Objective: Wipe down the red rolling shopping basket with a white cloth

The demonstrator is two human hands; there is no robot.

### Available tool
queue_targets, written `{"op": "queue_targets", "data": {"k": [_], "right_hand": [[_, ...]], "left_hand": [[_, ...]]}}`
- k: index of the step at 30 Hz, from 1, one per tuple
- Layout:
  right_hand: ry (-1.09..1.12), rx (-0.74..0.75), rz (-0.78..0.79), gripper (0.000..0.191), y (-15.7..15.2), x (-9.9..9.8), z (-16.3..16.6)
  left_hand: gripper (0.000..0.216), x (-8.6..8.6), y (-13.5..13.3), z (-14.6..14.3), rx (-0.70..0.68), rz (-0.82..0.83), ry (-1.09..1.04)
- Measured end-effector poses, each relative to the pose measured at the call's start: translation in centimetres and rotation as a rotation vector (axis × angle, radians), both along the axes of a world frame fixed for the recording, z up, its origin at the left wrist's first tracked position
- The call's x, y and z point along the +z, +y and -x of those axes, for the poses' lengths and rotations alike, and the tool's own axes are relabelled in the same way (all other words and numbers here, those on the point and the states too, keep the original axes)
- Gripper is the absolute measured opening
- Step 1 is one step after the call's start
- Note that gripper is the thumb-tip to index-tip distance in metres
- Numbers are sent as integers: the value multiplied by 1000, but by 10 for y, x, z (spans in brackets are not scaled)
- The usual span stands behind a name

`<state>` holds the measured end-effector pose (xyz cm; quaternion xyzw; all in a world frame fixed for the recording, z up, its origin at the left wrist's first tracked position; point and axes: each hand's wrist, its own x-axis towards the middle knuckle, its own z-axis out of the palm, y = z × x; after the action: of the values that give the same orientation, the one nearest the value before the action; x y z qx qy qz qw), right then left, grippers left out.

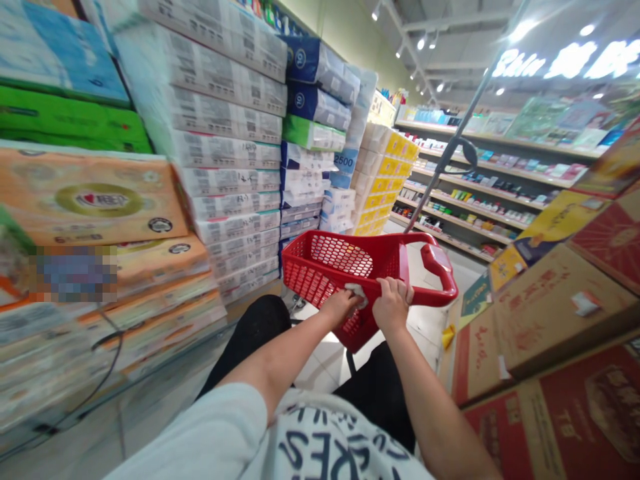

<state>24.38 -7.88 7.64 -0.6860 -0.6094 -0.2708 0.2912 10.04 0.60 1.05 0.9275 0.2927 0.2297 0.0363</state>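
A red shopping cart (345,250) with a mesh-sided basket stands just in front of the person, between 2 knees in dark trousers (260,333), its looped handle (443,273) pointing off to the right. The left hand (343,307) is partly closed, its fingers bent over a crumpled white cloth (357,292) that lies against the near side of the basket; how firmly it is pinched cannot be told. Just beside it, the right hand (394,303) is curled over the near rim, knuckles up, with hold of the cart itself. Pale tiled floor (320,370) shows beneath the basket. To the left rise tall stacks of wrapped paper packs: orange packs (95,197) nearest, then a column of white packs (235,143), then blue packs (323,67), with yellow-and-white packs (385,180) farther back. To the right, cardboard boxes (565,307) in brown and red are piled close to the right arm. Beyond the cart, a slanting metal pole (475,100) crosses in front of shelves (500,160) lined with small goods, under a lit sign (567,61).
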Motion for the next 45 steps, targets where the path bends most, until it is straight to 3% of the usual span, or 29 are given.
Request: {"op": "queue_targets", "data": {"k": [5, 10, 17, 21, 28, 34, 39, 45], "right_hand": [[6, -3, -12, 37, -1, -2, -1], [-8, 3, 2, 38, -2, -1, -1], [4, 11, 13, 40, -4, -1, -1], [-3, 7, 13, 40, -4, -2, -2], [-15, 13, 3, 41, -2, -4, -4], [-14, 20, 5, 44, -3, -6, -5], [3, 21, 14, 45, -3, -6, -5], [-24, 17, 12, 44, -5, -5, -4]], "left_hand": [[46, 8, 3, -1, -2, -55, -97], [48, 11, 0, 2, 6, -6, -7], [38, 14, -6, 13, -4, 100, 138], [32, 15, -5, 11, 7, 78, 48], [28, 9, -5, 10, 35, 100, 84], [33, 1, 7, 19, 86, 81, -23], [33, -16, 10, 34, 51, 176, 115], [35, -19, 5, 34, 162, 265, 66]]}}
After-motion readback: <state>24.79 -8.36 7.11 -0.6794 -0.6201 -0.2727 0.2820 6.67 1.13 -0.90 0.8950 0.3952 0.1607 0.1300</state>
